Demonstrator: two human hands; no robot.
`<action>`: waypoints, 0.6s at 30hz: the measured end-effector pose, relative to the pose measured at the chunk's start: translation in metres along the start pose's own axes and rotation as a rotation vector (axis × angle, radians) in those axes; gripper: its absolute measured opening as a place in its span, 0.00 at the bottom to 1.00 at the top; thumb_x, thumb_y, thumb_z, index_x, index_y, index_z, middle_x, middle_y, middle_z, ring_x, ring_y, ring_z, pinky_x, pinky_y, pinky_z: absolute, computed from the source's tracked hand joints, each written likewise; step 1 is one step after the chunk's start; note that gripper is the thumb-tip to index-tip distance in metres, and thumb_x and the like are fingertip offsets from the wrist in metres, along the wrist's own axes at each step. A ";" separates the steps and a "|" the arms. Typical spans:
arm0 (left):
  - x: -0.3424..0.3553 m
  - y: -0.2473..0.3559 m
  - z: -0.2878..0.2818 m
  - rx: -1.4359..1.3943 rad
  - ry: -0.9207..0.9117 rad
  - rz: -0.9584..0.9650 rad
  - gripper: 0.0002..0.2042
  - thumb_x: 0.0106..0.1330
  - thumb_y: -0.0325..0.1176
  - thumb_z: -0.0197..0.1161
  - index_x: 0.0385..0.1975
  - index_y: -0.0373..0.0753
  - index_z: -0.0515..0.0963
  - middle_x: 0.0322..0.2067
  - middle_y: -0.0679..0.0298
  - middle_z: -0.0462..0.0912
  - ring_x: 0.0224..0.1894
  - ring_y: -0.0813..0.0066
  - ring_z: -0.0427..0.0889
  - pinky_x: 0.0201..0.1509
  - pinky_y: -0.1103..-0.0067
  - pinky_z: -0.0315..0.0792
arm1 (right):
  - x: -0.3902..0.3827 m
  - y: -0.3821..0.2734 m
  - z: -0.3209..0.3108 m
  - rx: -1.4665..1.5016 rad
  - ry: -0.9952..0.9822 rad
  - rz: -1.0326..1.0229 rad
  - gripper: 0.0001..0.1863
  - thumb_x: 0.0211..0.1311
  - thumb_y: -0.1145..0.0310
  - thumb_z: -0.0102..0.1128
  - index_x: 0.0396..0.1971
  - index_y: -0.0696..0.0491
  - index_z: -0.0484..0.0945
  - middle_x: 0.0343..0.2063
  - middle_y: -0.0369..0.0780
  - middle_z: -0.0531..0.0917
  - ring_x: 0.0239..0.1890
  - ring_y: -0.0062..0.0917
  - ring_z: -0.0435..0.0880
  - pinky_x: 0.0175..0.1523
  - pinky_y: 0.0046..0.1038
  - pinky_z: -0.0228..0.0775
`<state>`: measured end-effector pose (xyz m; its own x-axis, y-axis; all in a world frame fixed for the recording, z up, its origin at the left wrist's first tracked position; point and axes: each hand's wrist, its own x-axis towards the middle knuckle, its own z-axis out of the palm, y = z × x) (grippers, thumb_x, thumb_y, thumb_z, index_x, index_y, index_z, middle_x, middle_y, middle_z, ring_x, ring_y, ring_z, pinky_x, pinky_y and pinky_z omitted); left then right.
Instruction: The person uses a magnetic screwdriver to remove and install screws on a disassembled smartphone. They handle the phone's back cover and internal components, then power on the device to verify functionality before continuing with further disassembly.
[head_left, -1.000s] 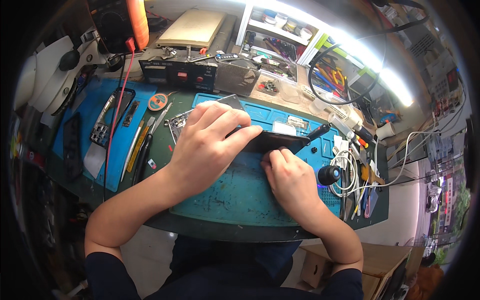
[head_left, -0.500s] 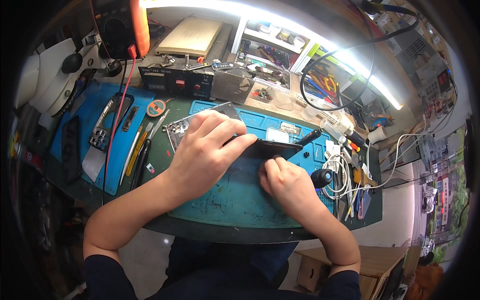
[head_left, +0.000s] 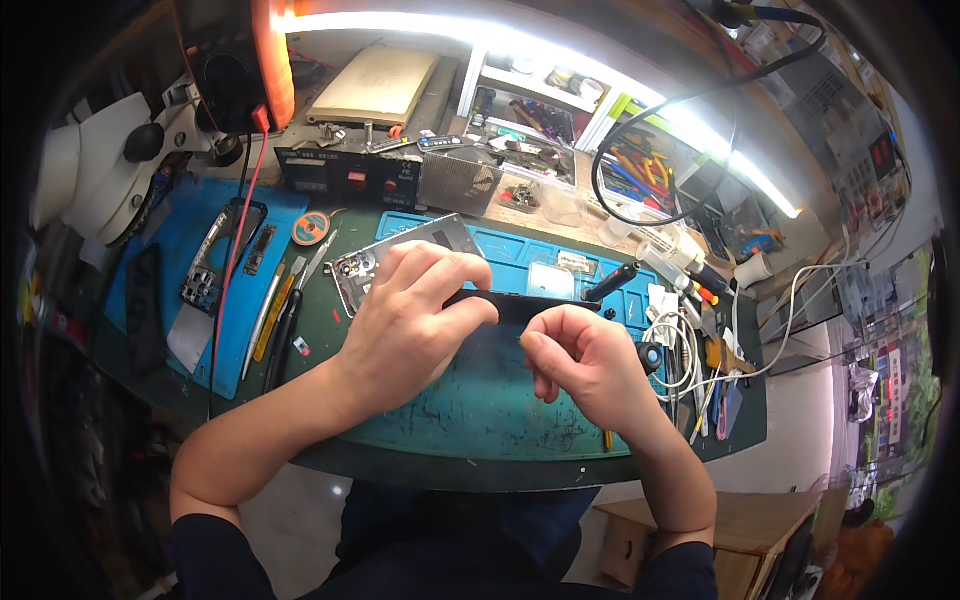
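A dark green counter [head_left: 410,462] fills the head view, with a blue work mat [head_left: 470,395] on it. Above the mat, the left hand [head_left: 415,310] grips a thin black panel [head_left: 525,304] by its left end. The right hand [head_left: 578,355], just beside the panel, is curled closed, thumb against forefinger, perhaps on something tiny. Behind, a black box [head_left: 320,175] bears pale printing; the writing on a sign [head_left: 893,385] at far right is too blurred to read.

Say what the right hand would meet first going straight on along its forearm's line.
Probably the thin dark panel in the left hand; depth is unclear, so the right hand might pass beneath.
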<state>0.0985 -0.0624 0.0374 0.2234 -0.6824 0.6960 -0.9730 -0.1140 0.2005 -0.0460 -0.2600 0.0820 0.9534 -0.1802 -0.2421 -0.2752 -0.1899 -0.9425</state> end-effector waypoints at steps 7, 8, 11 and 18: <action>0.004 0.006 -0.002 -0.045 -0.017 -0.042 0.08 0.59 0.31 0.78 0.38 0.46 0.89 0.50 0.69 0.82 0.55 0.62 0.77 0.66 0.61 0.68 | 0.014 0.014 0.014 0.120 0.027 0.081 0.13 0.81 0.64 0.65 0.47 0.61 0.82 0.32 0.34 0.85 0.28 0.16 0.86 0.34 0.21 0.80; 0.002 0.003 -0.001 -0.036 -0.017 -0.029 0.09 0.59 0.32 0.78 0.38 0.46 0.89 0.51 0.69 0.82 0.55 0.62 0.77 0.66 0.61 0.67 | 0.015 0.015 0.017 0.130 0.023 0.095 0.13 0.81 0.64 0.65 0.47 0.61 0.82 0.33 0.35 0.85 0.28 0.16 0.86 0.34 0.22 0.80; 0.002 0.002 0.000 -0.011 -0.023 0.002 0.08 0.58 0.32 0.78 0.37 0.46 0.89 0.51 0.70 0.81 0.56 0.62 0.77 0.66 0.60 0.67 | 0.017 0.021 0.018 0.133 0.037 0.060 0.18 0.81 0.61 0.66 0.50 0.63 0.83 0.34 0.37 0.87 0.29 0.18 0.88 0.34 0.23 0.82; 0.003 0.004 -0.002 0.035 -0.048 0.003 0.06 0.57 0.31 0.77 0.33 0.46 0.89 0.52 0.70 0.81 0.56 0.61 0.77 0.67 0.60 0.66 | 0.019 0.024 0.028 0.020 0.117 0.021 0.16 0.80 0.62 0.67 0.49 0.64 0.83 0.35 0.39 0.89 0.28 0.18 0.88 0.34 0.23 0.82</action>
<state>0.0957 -0.0632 0.0415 0.2181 -0.7165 0.6626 -0.9754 -0.1366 0.1732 -0.0312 -0.2407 0.0486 0.9263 -0.2952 -0.2342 -0.2912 -0.1663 -0.9421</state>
